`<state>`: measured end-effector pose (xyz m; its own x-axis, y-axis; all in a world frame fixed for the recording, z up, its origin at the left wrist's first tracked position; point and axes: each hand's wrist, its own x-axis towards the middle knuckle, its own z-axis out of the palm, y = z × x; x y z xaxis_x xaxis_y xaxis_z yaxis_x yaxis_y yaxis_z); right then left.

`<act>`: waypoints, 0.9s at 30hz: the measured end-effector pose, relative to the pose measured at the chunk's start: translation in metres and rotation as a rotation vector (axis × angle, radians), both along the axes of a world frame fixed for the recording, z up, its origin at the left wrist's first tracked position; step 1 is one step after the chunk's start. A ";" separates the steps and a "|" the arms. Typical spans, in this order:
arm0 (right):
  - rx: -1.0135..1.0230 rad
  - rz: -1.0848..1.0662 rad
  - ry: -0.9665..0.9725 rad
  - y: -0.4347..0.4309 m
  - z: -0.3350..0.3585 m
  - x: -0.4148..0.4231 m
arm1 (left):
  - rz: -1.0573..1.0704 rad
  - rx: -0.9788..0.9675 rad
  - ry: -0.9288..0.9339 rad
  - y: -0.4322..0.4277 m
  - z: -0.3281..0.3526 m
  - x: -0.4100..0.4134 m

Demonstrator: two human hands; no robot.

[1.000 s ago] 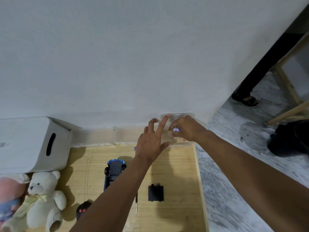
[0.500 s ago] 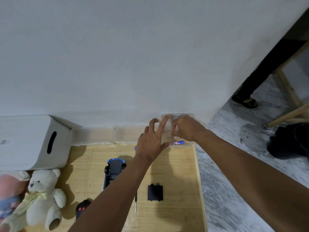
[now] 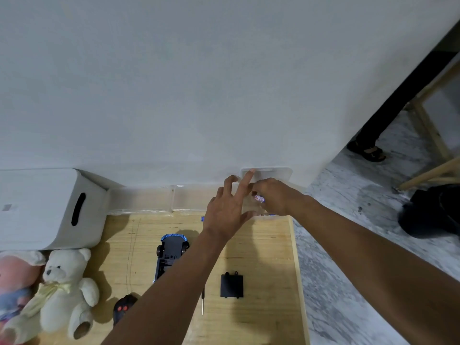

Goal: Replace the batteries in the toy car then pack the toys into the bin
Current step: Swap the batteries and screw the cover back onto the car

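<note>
Nearest me, a thin metal screwdriver (image 3: 202, 303) and a flat black square plastic battery cover (image 3: 231, 286) are lying on the pale grainy wooden counter (image 3: 268, 257). Just beyond, the glossy blue toy car (image 3: 171, 252) is lying belly-up, dark underside showing. A fluffy cream teddy bear (image 3: 66, 290) is slumping at the left, before a smooth white rounded bin (image 3: 49, 207) with a slot handle. Farther out, my left grip (image 3: 230, 212) is pressing spread, straight fingers against a clear rigid plastic box (image 3: 273, 171) by the wall, holding nothing. My right grip (image 3: 273, 197) is pinching a small cylindrical battery (image 3: 258, 198) at that box.
</note>
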<state>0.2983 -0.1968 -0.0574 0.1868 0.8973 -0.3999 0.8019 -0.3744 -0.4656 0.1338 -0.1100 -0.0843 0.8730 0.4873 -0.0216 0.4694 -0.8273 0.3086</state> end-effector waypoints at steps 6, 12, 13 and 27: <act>0.136 -0.072 -0.053 -0.004 -0.014 -0.004 | -0.001 -0.003 -0.002 0.000 0.000 0.000; 0.319 -0.107 -0.098 -0.013 -0.019 -0.005 | -0.005 0.019 0.005 0.000 -0.001 0.001; 0.361 -0.127 -0.093 -0.018 -0.020 -0.006 | -0.005 0.025 0.006 0.000 -0.001 0.001; 0.581 -0.342 -0.600 -0.061 -0.005 -0.021 | 0.005 0.014 0.002 -0.004 0.007 0.000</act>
<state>0.2774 -0.2582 -0.0622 0.5122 0.7846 0.3493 0.8588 -0.4736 -0.1954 0.1336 -0.1137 -0.0774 0.8702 0.4924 -0.0168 0.4747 -0.8288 0.2963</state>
